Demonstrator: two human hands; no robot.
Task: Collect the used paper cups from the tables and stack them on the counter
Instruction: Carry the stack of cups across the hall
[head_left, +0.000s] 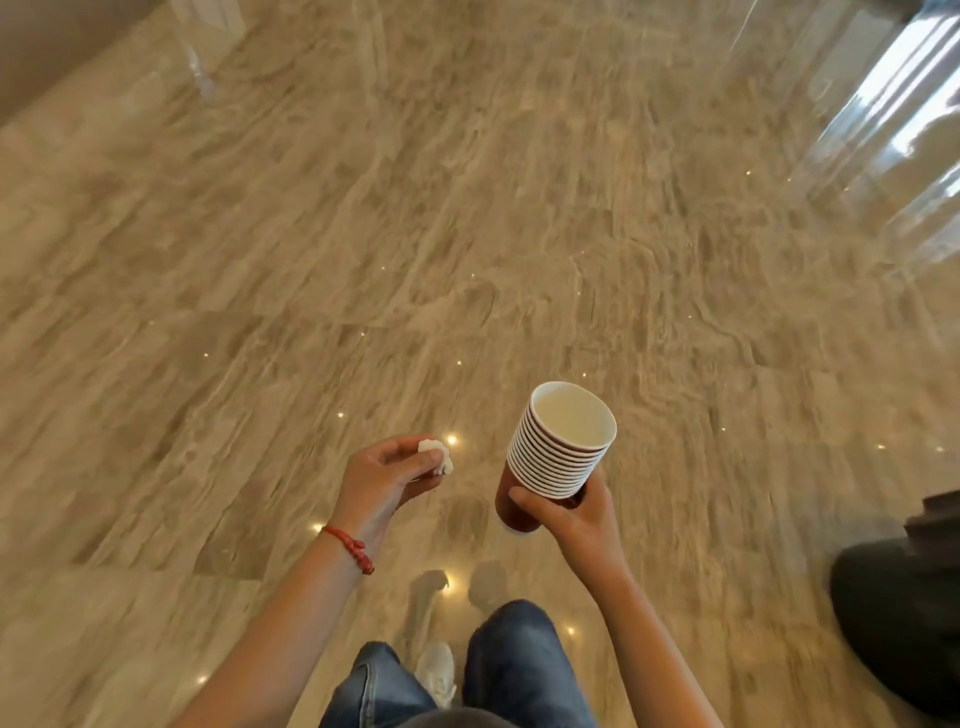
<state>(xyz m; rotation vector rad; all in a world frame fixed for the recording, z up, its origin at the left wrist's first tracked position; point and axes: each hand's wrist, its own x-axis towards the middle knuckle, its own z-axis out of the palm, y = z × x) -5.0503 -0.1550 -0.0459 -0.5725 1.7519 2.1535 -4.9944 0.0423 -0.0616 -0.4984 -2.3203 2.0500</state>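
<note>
Warm, bright indoor light fills the view, and the polished floor mirrors small ceiling spots as glints plus broad window glare at upper right (bluish-white streaks). Motion blur smears the floor's veining and the dark shape at the right edge, where wide-angle bending shows.

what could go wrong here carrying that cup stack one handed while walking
The right hand grips only the bottom of the tall stack of paper cups, which leans off upright; a jolt could tip the upper cups out. The polished marble floor looks glossy, so a slip mid-stride is possible. The left hand pinches a crumpled tissue, so it may be slow to steady the stack.
</note>
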